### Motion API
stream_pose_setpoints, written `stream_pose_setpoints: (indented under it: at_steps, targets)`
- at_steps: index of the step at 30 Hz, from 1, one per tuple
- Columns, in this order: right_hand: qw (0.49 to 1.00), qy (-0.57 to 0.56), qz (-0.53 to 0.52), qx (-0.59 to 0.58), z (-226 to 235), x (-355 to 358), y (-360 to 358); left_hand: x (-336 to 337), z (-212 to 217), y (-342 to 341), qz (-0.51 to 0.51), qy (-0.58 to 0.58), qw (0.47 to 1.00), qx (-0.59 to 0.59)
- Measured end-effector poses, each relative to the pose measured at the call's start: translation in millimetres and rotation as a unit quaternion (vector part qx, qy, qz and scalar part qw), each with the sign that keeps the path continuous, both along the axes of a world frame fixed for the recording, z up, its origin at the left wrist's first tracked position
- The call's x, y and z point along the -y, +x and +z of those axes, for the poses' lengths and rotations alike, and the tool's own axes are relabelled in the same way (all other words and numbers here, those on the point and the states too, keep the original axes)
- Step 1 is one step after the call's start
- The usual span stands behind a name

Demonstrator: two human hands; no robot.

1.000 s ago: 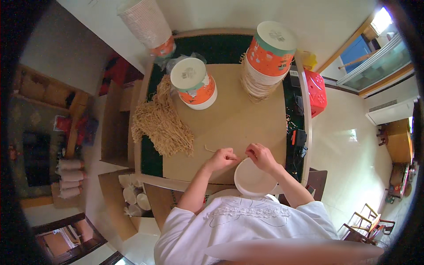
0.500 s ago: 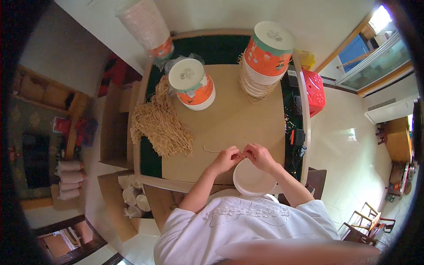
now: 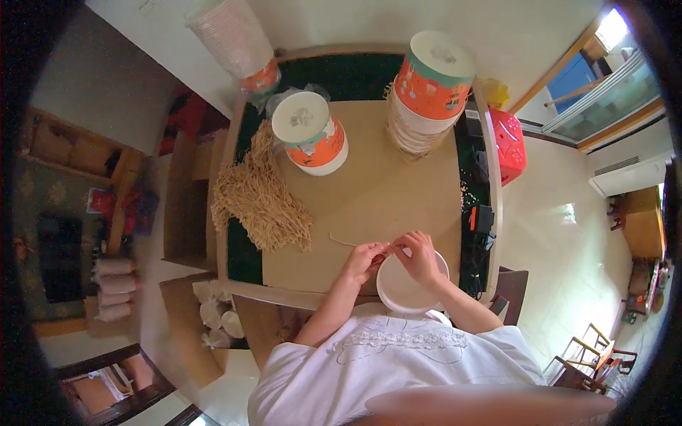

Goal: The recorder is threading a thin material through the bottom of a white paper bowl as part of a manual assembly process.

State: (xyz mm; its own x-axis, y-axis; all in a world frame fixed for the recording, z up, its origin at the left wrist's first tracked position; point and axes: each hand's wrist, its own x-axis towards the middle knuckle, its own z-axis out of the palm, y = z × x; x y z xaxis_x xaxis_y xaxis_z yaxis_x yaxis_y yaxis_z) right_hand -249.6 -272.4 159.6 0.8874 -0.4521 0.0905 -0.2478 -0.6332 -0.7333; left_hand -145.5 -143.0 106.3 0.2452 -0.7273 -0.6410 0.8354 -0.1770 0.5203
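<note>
A white paper bucket (image 3: 410, 287) leans between my body and the table's front edge, its round opening facing up. At its far rim my left hand (image 3: 366, 260) is closed in a pinch on a thin tan cord (image 3: 342, 242), whose loose tail lies on the cardboard to the left. My right hand (image 3: 418, 253) reaches over the bucket's opening, with thumb and fingers pinched together beside the left fingertips. What the right fingers grip is too small to make out. A heap of tan cords (image 3: 261, 199) lies at the table's left side.
An upside-down orange-and-green bucket (image 3: 302, 117) stands behind the cord heap. A taller bucket stack (image 3: 435, 78), with cords hanging round it, is at the back right. Wrapped buckets (image 3: 231, 35) rise at the back left. Black adapters (image 3: 481, 219) line the right edge beside a red stool (image 3: 506, 145).
My right hand has turned and its wrist has come further over the bucket's opening. The left hand has shifted only slightly, staying by the rim.
</note>
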Motion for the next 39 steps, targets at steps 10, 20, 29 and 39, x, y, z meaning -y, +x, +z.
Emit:
stream_pose_setpoints:
  at_steps: [10, 20, 29, 39]
  targets:
    - [0.994, -0.076, -0.050, 0.062, -14, -14, -2, -2, 7, -8, 0.041, 0.020, 0.999, 0.016]
    - [0.991, -0.109, -0.057, 0.056, -1, -22, -4, 4, 5, -14, 0.135, 0.056, 0.989, -0.012]
    - [0.999, 0.040, 0.010, -0.018, 1, 5, 2, -1, 5, -10, 0.077, 0.026, 0.995, 0.059]
    - [0.991, 0.116, 0.036, -0.053, -5, 11, 11, -4, 15, -1, 0.038, 0.031, 0.976, 0.214]
